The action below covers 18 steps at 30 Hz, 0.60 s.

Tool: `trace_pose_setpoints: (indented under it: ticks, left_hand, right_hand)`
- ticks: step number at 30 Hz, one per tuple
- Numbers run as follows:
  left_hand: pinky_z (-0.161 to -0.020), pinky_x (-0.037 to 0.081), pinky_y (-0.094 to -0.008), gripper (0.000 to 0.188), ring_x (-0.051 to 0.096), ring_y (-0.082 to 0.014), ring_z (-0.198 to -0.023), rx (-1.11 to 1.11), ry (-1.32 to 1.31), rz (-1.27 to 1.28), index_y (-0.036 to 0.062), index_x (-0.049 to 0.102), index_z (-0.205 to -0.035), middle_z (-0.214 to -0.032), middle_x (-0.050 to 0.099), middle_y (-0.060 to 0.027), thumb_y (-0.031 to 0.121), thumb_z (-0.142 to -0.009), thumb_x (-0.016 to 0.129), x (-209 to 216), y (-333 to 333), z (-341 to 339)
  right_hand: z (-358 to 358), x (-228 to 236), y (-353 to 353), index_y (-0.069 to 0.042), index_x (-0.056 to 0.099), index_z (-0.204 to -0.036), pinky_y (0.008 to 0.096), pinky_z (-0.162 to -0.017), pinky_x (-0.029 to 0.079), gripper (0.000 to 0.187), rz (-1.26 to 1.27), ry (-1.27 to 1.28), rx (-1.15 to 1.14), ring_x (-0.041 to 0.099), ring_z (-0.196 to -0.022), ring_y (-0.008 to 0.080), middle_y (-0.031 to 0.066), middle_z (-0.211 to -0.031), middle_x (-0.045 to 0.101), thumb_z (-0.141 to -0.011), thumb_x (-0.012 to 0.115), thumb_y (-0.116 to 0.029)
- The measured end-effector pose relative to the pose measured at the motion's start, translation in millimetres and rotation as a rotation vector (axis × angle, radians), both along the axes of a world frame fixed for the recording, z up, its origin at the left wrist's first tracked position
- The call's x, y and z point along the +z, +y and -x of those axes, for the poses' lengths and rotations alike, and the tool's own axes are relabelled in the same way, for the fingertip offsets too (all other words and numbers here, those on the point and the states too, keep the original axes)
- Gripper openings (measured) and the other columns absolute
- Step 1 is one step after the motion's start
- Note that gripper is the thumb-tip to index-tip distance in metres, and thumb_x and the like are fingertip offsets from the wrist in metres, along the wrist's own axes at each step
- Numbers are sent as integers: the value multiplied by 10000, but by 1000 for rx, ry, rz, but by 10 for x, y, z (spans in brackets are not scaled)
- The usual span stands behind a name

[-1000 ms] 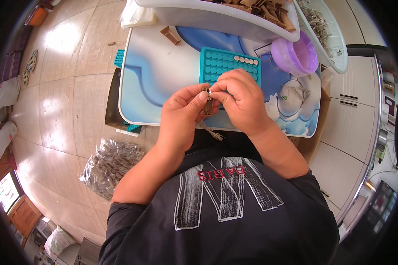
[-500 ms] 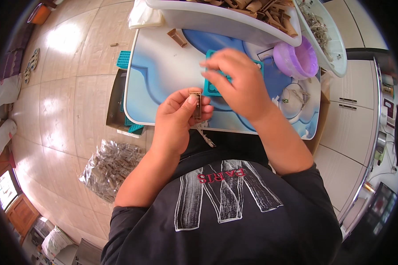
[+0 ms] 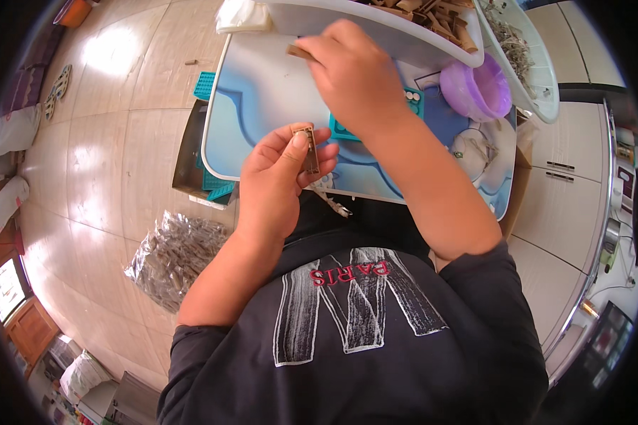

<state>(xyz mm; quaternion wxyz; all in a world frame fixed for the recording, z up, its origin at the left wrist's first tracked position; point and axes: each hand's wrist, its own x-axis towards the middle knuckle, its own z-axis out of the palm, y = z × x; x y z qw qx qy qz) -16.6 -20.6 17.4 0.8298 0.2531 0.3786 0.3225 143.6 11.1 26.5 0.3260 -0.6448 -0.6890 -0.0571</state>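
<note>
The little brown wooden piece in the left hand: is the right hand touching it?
Apart. The head view shows the left hand pinching the wooden piece, while the right hand reaches up the table, bare tabletop between them.

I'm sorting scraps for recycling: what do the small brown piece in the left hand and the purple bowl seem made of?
The small flat brown piece held by the left hand looks like unfinished wood: matte, tan, straight-cut edges. The round purple bowl looks like plastic: smooth, slightly translucent, glossy rim.
</note>
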Motion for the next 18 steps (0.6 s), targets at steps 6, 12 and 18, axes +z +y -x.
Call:
trace_pose_setpoints:
  ticks: [6, 12, 18]
  left_hand:
    - [-778, 536, -304, 212, 630, -195, -906, -26, -57, -16, -12, 520, -1089, -1030, 621, -125, 139, -939, 512, 45, -121, -190]
    - [-738, 518, -276, 201, 623, -138, -827, -332, -150, 27, -15, 534, -1059, -967, 623, -86, 148, -958, 473, -31, -281, -282]
    - [-751, 524, -281, 226, 622, -145, -848, -501, -84, 68, -28, 525, -1081, -971, 615, -95, 154, -961, 465, 92, -413, -415]
  right_hand:
    - [23, 196, -945, -12, 614, -1003, 348, -667, 494, 246, 195, 111, -33, 579, -807, 279, 99, -897, 533, -758, 616, -41]
    - [-74, 313, -1506, 17, 536, -1173, 335, -698, 509, 506, 344, 416, 56, 596, -853, 264, 122, -1034, 517, -710, 711, -87]
    - [-342, 306, -1710, -48, 524, -1089, 275, -694, 425, 607, 464, 613, 65, 517, -811, 161, 62, -1052, 516, -570, 836, -87]
